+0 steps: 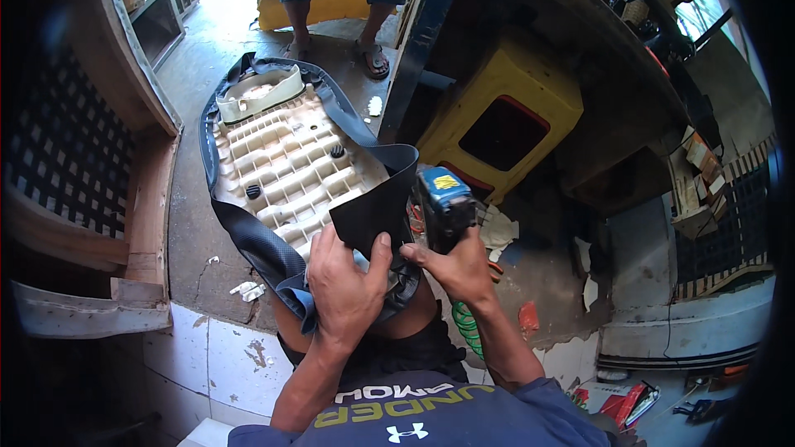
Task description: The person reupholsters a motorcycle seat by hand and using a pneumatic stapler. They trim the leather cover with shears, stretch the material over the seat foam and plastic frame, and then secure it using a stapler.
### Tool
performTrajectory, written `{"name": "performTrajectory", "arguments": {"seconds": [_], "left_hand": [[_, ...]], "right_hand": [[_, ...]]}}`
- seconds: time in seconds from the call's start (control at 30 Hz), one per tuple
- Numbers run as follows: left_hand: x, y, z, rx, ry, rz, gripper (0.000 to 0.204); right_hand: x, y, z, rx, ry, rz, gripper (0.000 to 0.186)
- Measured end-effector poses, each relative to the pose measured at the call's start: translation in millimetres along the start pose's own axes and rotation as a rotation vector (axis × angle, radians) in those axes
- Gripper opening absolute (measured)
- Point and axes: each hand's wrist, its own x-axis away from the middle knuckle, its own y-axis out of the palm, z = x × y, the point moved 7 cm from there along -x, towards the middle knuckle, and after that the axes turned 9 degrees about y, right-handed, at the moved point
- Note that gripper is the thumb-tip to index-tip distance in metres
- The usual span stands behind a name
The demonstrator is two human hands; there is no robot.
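Observation:
A seat pad's cream ribbed plastic base (277, 174) lies underside up across my lap, wrapped at its rim by a black cover (368, 215) with a loose flap raised at the near right. My left hand (344, 285) grips that flap's near edge, fingers curled and thumb on the black material. My right hand (455, 269) holds a blue and black staple gun (443, 203) upright beside the seat, with its thumb reaching toward the cover near my left thumb. A green coiled hose (465, 327) hangs below the right hand. The gun's tip is hidden.
A person's legs in sandals (373, 54) are ahead. A yellow plastic housing (546, 99) sits under a dark bench at right. Wooden frames with black webbing (70, 149) stand at left. White scraps (248, 290) lie on the floor; red items (621, 401) are at lower right.

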Motion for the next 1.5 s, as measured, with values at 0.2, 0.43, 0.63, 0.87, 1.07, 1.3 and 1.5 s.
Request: {"name": "performTrajectory", "arguments": {"seconds": [0.2, 0.43, 0.63, 0.87, 1.07, 1.3, 1.5], "left_hand": [[10.5, -32.4, 40.8, -0.235, 0.112, -0.104, 0.022], [35.6, -17.1, 59.0, -0.440, 0.220, -0.375, 0.031], [37.2, 0.7, 69.0, -0.544, 0.319, -0.347, 0.031], [21.9, 15.0, 78.3, -0.635, 0.210, -0.364, 0.016], [27.3, 30.5, 82.6, -0.678, 0.253, -0.376, 0.018], [15.8, 41.9, 76.4, -0.591, 0.078, -0.386, 0.017], [13.3, 37.5, 89.5, -0.370, 0.172, -0.308, 0.015]], "right_hand": [[4.1, 20.9, 27.9, -0.202, 0.027, 0.003, 0.095], [-17.3, 10.2, 26.2, -0.229, 0.016, 0.005, 0.092], [-25.2, 20.6, 48.5, -0.268, 0.033, 0.011, 0.089], [-26.7, 22.3, 28.5, -0.196, -0.012, -0.028, 0.088], [-27.4, 19.4, 32.0, -0.199, 0.010, -0.027, 0.088], [-28.7, 18.1, 33.6, -0.160, -0.019, -0.002, 0.089], [-30.6, 19.5, 35.4, -0.208, 0.017, -0.020, 0.091]]}}
